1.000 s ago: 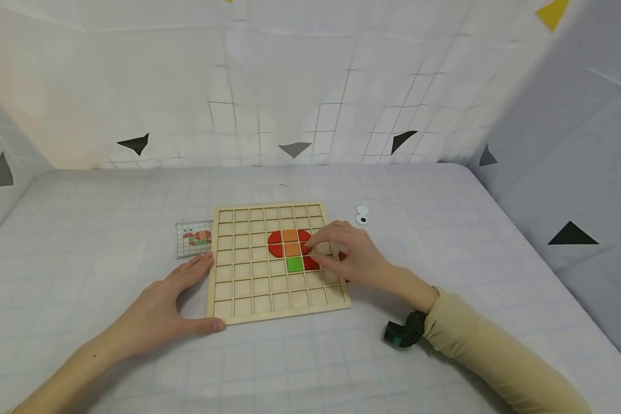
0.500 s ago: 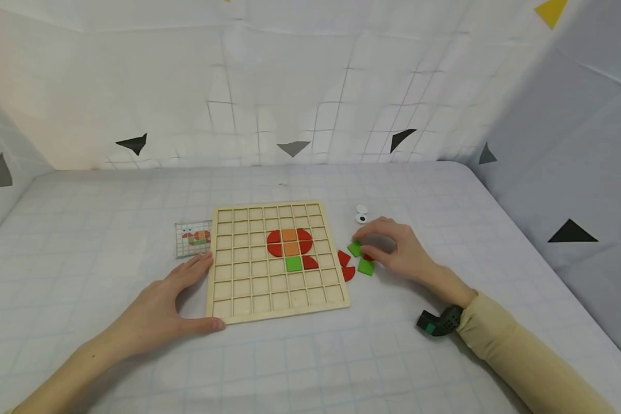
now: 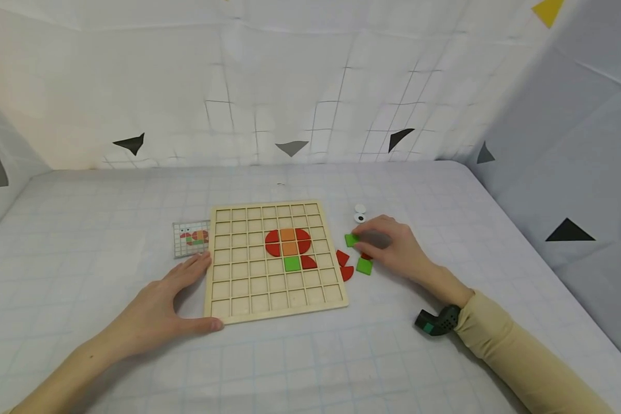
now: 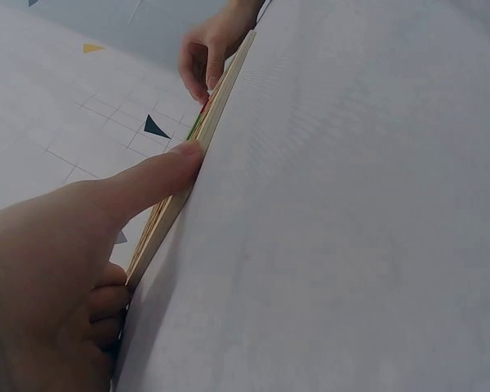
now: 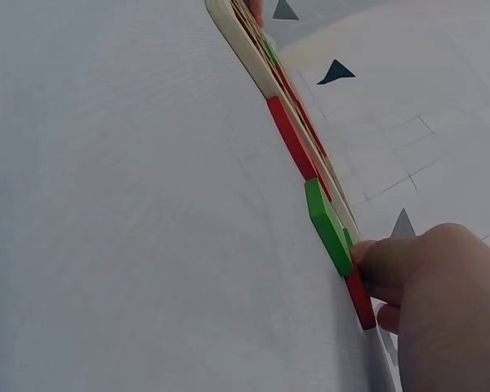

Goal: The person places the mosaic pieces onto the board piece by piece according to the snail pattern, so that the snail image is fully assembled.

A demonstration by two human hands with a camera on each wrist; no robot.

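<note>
The right hand [image 3: 401, 250] pinches a green square tile [image 3: 351, 240] with thumb and pointer finger, just off the right side of the wooden grid board [image 3: 240, 288]. The left hand [image 3: 152, 313] is spread wide and grips nothing, with its thumb touching the board's near left corner and its fingers at the left edge. Red pieces [image 3: 347, 273], another green square [image 3: 364, 266] and a googly eye piece [image 3: 360, 218] lie near the right hand. A picture card [image 3: 190, 238] sits by the board's left side
</note>
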